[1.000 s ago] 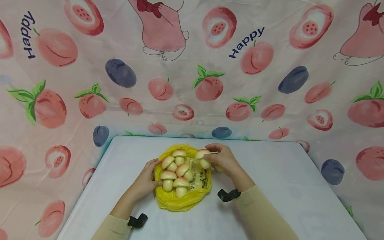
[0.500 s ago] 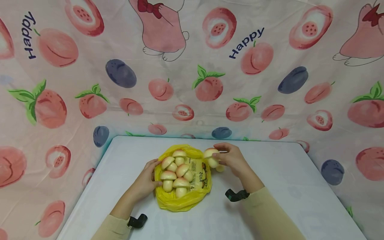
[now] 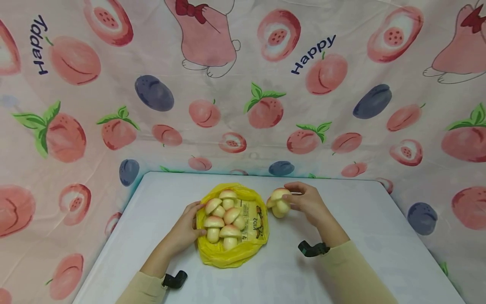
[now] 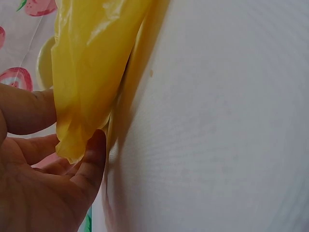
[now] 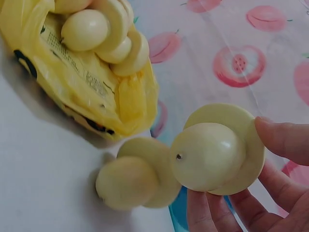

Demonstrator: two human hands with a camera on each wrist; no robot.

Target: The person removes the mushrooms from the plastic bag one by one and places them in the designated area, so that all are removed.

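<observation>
My right hand (image 3: 309, 204) holds a toy mushroom (image 3: 281, 195) by its cap, to the right of a yellow plastic bag (image 3: 228, 259). The right wrist view shows thumb and fingers round the cap of this mushroom (image 5: 207, 157), its pale stem facing the camera. A second mushroom (image 5: 128, 182) lies on the table just behind it and is mostly covered in the head view. Several more mushrooms (image 3: 214, 221), with pale stems and pink-tinged caps, sit inside the bag. My left hand (image 3: 184, 230) grips the bag's left side, its folded edge (image 4: 82, 116) between thumb and fingers.
The white table (image 3: 360, 253) reaches back to a hanging cloth (image 3: 235, 88) printed with fruit. Each wrist carries a black camera mount; the right mount (image 3: 313, 249) stands out close above the table.
My right hand has carried the mushroom rightward from over the bag's right rim to beside the bag, in front of the other mushroom. The left hand and bag have stayed put.
</observation>
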